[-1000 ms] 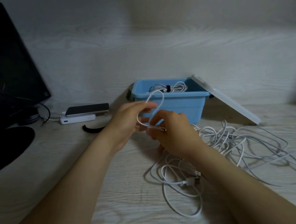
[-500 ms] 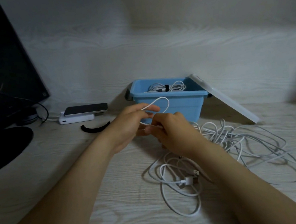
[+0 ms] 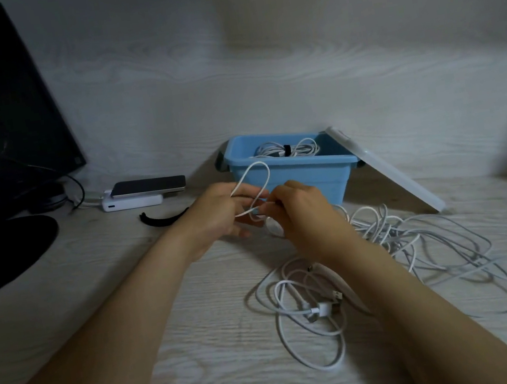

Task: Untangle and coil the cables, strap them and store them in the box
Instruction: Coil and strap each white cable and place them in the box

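While both hands work close together just in front of the blue box (image 3: 292,174), the left hand (image 3: 216,214) pinches a small loop of white cable (image 3: 257,163) that stands up above its fingers. The right hand (image 3: 301,214) curls round the same cable just beside it, apparently feeding the next turn; keeping the two grips so close should hold the coil tight. The cable's loose length drops to the tangled cables (image 3: 418,249) spread over the table (image 3: 200,331) on the right and near side. The box already holds one strapped coil (image 3: 285,151), and its lid (image 3: 384,172) leans against the right rim, leaving the opening free. A black strap (image 3: 164,219) lies left of the hands, likely waiting for this coil.
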`<state>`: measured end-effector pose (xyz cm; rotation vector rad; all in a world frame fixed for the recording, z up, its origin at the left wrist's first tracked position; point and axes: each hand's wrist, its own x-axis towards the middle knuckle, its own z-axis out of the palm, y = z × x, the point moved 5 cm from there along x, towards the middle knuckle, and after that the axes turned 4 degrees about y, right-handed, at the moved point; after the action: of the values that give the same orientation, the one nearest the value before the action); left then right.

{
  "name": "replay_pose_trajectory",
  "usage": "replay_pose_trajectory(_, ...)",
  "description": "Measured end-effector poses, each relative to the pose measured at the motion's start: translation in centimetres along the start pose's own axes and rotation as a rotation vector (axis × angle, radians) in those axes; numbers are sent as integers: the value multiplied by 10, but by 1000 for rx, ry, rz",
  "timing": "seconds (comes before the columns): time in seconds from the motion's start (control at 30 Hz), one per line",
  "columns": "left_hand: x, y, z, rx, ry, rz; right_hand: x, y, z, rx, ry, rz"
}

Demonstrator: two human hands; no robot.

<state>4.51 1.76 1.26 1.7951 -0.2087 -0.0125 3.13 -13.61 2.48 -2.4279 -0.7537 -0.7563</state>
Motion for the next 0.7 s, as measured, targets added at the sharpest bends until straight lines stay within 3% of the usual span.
replay_pose_trajectory(0.1, -1, 1, 0, -53, -38, -2, 0, 5, -5, 10, 0, 103)
replay_pose_trajectory(0.2, -5, 2, 5, -105, -126, -16, -3, 14, -12, 13, 124, 215)
replay_pose_trajectory(0.33, -12, 2, 15, 53, -194, -21, -6, 20, -17, 151, 280, 363)
replay_pose_trajectory(0.43, -17, 3, 20, 114, -230, -25, -6, 15, -18, 272, 261, 354)
replay_pose_trajectory(0.57, -19, 9, 25, -1, -277, -12, -6, 11, -18, 288, 226, 385)
replay_pose_trajectory(0.7, -19, 11, 33, 174, -307, 131, -6, 11, -21, 265, 259, 473)
